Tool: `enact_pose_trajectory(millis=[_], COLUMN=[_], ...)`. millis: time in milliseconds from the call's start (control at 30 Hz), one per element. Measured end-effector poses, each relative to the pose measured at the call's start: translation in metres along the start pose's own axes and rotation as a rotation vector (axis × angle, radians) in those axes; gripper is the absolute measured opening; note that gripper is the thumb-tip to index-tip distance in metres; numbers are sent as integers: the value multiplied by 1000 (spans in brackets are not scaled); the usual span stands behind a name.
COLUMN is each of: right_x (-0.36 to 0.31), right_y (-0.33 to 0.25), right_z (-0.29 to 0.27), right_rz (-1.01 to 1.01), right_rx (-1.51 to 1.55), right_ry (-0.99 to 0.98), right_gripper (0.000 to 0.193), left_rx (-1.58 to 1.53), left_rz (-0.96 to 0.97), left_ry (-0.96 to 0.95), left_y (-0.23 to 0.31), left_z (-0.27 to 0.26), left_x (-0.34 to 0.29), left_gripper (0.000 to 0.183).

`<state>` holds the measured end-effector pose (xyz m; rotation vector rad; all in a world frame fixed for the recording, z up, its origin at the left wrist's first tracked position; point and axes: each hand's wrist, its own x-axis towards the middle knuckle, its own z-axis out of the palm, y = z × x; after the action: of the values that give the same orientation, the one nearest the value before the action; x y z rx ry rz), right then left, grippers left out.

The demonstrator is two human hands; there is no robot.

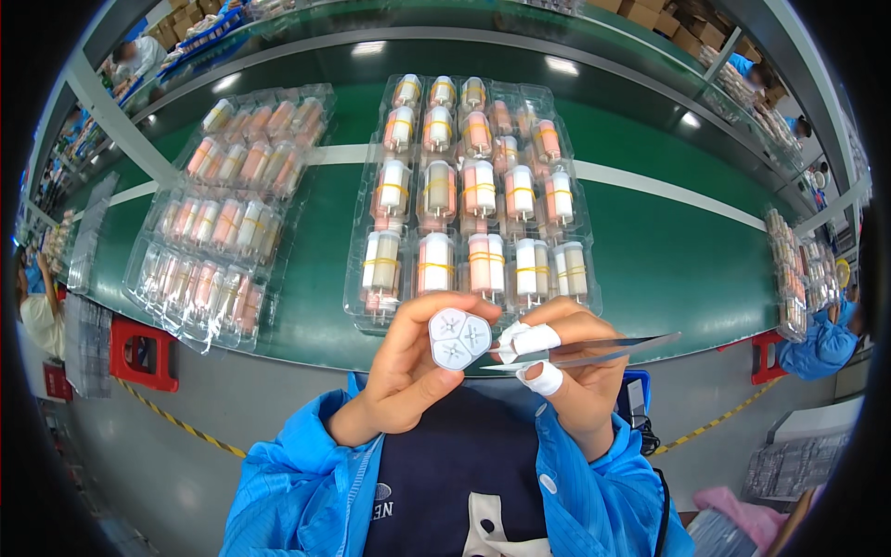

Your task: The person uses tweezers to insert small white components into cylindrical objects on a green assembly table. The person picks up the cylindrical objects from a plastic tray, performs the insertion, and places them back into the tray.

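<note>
My left hand (401, 385) is closed around a pale three-lobed piece (460, 340), its end face turned up toward me. Each lobe of that face bears a small star-like mark; the piece's sides are mostly hidden by my fingers. In my right hand (587, 381) is a pair of metal tweezers (629, 347), its points directed left, close to the piece. White wraps (531, 340) cover the thumb and a finger of this hand. Whether the tips touch the piece I cannot make out.
Beyond my hands a clear plastic tray (355, 283) holds rows of white, pink and grey cylinders bundled with yellow bands. Another filled tray (139, 269) lies left on the green table (650, 251). Red stools (139, 357) stand by the edge; a co-worker in blue (821, 343) sits right.
</note>
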<state>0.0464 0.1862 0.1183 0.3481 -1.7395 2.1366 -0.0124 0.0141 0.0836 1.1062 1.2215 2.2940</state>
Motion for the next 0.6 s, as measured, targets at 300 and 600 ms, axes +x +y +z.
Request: enact_pose_trajectory(millis=[300, 600], right_x=[1, -2], right_y=[3, 4], right_z=[-2, -3], right_rz=[-12, -13], right_rx=[-25, -3], right_ry=[15, 42], right_gripper=[20, 20], left_rx=[346, 622], left_rz=[158, 251], left_ry=[32, 23], left_y=[-5, -2], left_z=[-2, -4], left_x=[2, 3], left_gripper=[46, 42])
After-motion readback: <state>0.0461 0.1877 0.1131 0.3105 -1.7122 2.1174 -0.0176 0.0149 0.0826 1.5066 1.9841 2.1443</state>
